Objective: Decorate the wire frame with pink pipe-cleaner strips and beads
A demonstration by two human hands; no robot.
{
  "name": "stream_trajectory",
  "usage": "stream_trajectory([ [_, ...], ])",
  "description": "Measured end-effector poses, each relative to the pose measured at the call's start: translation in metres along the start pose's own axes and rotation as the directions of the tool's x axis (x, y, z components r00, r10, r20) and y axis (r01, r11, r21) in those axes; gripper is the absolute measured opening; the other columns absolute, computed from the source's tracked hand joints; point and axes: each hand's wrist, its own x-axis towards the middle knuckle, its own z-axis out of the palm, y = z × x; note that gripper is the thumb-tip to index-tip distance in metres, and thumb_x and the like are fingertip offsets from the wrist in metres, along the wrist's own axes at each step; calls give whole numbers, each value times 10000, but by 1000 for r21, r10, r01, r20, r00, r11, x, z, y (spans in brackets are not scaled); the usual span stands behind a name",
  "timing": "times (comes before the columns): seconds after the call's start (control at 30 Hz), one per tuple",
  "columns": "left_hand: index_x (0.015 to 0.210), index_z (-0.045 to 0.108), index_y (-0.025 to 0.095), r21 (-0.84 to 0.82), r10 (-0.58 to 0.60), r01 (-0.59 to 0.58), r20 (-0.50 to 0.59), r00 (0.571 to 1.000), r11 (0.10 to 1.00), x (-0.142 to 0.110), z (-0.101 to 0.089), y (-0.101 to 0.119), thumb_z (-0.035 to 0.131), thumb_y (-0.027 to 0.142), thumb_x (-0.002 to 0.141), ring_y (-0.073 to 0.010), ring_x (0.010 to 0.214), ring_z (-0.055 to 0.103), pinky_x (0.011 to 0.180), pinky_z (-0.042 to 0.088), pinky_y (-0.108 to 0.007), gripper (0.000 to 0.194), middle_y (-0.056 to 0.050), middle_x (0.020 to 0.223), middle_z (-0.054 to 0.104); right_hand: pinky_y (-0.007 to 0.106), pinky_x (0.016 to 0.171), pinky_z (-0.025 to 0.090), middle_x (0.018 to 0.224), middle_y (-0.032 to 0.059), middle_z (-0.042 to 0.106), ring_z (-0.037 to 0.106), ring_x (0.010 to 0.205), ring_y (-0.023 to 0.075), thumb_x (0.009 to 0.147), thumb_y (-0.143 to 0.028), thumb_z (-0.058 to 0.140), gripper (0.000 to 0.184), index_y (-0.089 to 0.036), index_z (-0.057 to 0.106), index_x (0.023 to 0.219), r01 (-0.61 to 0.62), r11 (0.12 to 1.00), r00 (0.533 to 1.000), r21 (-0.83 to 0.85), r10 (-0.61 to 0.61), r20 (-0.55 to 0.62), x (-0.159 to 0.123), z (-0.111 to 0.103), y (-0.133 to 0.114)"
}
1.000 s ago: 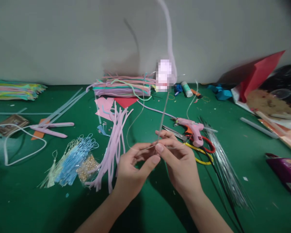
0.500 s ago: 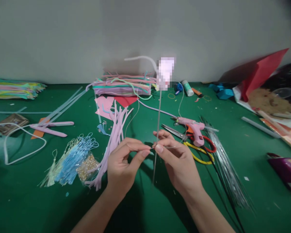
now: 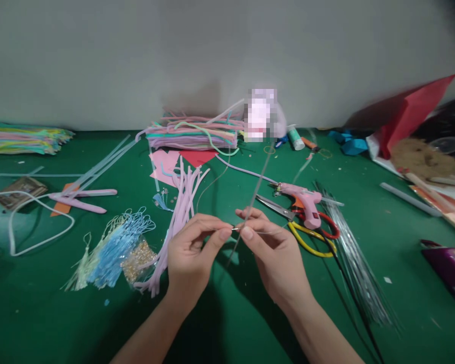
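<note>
Silver wire (image 3: 235,229) bridges left grip (image 3: 192,255) and right grip (image 3: 278,255), each tightly pinched.

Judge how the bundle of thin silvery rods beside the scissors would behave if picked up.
The bundle of thin, silvery, metallic-looking rods would probably stay fairly stiff, since most lie straight. The rods might slip against one another, given their shine, and may fan out, as the near ends look loosely spread.

From close behind the hands (image 3: 191,255), the head camera looks forward and down across the table (image 3: 41,318).
</note>
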Motion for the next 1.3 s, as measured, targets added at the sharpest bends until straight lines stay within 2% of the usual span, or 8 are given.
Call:
stream_trajectory([
  [0.13, 777, 740, 222, -141, -97, 89, -45, 994, 986, -1, -1, -2, 707, 166, 830, -96, 720, 651, 666, 542, -172, 83, 9, 790, 687, 333, 933, 471, 1072, 45, 610, 535, 1147, 212, 687, -322, 830, 201, -292, 785, 880, -49, 998, 996, 26, 47, 75, -2, 0, 2],
  [0.23, 776, 736, 213, -173, -110, 100, -48, 993, 980, -2, -1, -3, 710, 172, 830, -106, 727, 656, 669, 550, -184, 73, 0, 781, 686, 326, 910, 471, 1045, 34, 599, 564, 1070, 195, 719, -328, 806, 96, -271, 773, 789, -67, 997, 996, 23, 66, 56, -2, 0, 2],
  [0.43, 756, 733, 205, -62, -38, 34, -65, 997, 997, 0, 0, 1, 707, 155, 813, -121, 708, 652, 644, 558, -211, 80, -13, 779, 687, 342, 893, 463, 1021, 42, 605, 561, 1035, 205, 733, -367, 787, 121, -252, 752, 719, -67, 997, 998, 25, 66, 14, -2, 2, -1],
  [0.57, 755, 731, 207, 2, 1, -1, -49, 999, 1000, 1, 0, 3, 696, 133, 803, -128, 711, 656, 635, 556, -221, 95, -8, 763, 691, 345, 892, 452, 1032, 44, 581, 559, 996, 195, 778, -387, 745, 150, -242, 755, 738, -86, 996, 996, 32, 86, 18, -1, 2, 0],
  [0.7, 798, 744, 225, 53, 63, -62, -17, 998, 997, 0, 1, 1, 690, 110, 806, -134, 767, 659, 657, 554, -227, 127, -6, 787, 698, 331, 897, 433, 1012, 42, 559, 533, 1072, 216, 797, -375, 728, 156, -240, 743, 720, -55, 998, 998, 3, 55, 9, -2, 1, 0],
  [0.83, 871, 758, 244, 95, 63, -67, 36, 997, 993, -1, 3, 0, 718, 129, 800, -147, 830, 651, 692, 549, -241, 141, -17, 848, 694, 325, 900, 419, 1000, 34, 530, 519, 1076, 214, 795, -371, 729, 154, -243, 720, 709, -40, 999, 998, -31, 41, 43, -2, -1, -2],
  [1.03, 837, 710, 231, 83, 46, -54, 93, 995, 995, -3, 3, 1, 688, 139, 822, -167, 820, 640, 692, 533, -285, 96, -28, 826, 665, 319, 861, 428, 985, 34, 516, 501, 1032, 203, 809, -408, 707, 194, -239, 683, 717, -3, 995, 997, -103, 11, 76, -1, -5, 2],
  [1.3, 875, 653, 240, 124, 90, -101, 94, 992, 987, -6, 2, 0, 631, 131, 871, -160, 852, 610, 731, 506, -292, 111, -19, 861, 612, 304, 825, 459, 1017, 45, 503, 502, 1051, 203, 841, -389, 676, 168, -244, 661, 758, 30, 993, 989, -113, -13, 149, -4, -4, 3],
])
